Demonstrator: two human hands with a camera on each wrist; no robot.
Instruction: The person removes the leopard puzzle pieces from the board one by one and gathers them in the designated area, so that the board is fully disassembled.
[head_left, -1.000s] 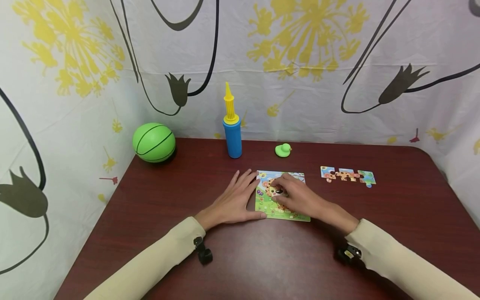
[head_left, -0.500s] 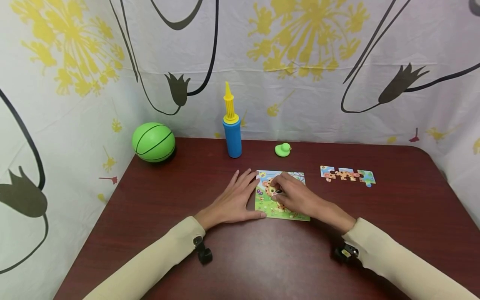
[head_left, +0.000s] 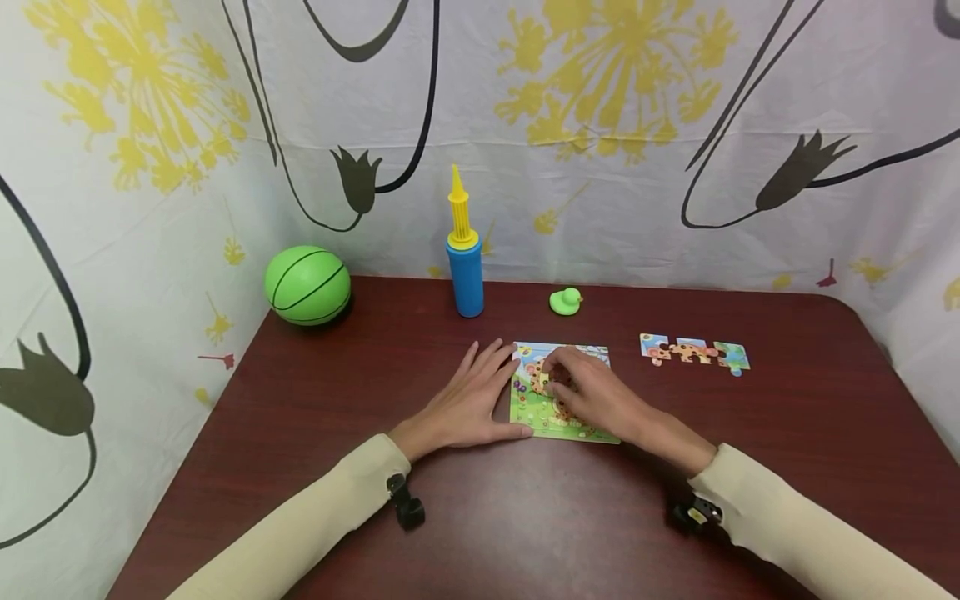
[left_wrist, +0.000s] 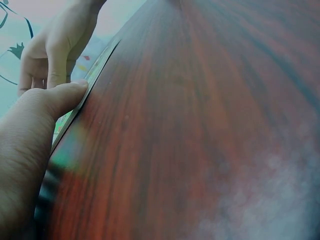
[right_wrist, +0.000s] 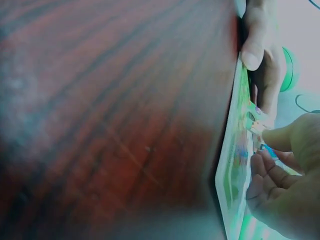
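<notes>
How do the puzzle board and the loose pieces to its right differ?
The puzzle board is larger, with straight sides; the loose pieces are small, with knobs and notches. The left hand touches the board; no hand touches the loose pieces. Both bear bright printed artwork and lie on the table.

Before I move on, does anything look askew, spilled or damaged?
Nothing stands out: no spill or damage shows. The pump and duck are upright, the puzzle board flat. Loose puzzle pieces lie off to its right, which seems ordinary mid-puzzle.

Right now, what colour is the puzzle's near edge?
The puzzle's near edge is green; the head view shows it best.
</notes>
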